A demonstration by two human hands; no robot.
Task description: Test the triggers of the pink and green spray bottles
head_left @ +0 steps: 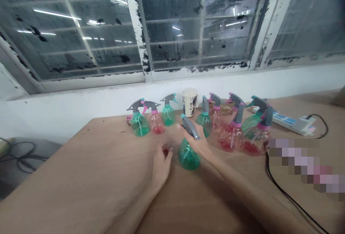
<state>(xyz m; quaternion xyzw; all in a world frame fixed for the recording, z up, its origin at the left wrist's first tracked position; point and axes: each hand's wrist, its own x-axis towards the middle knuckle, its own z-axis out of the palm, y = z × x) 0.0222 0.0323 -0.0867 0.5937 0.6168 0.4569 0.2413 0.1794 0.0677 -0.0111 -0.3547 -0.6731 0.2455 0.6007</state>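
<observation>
My right hand (199, 141) is closed around the neck of a green spray bottle (188, 155) with a grey trigger head, holding it tilted just above the wooden table (94, 176). To the left of that bottle, my left hand (161, 164) rests on the table with fingers curled; a small red thing shows at its fingertips, too small to name. Several more spray bottles stand behind, green ones (139, 124) and pink ones (156, 122), in a loose row near the wall.
A white paper cup (189, 101) stands among the bottles at the back. A power strip (292, 122) lies at the right, and a black cable (280, 189) runs from it toward the near edge. A window fills the wall behind. Cables lie on the floor at the left.
</observation>
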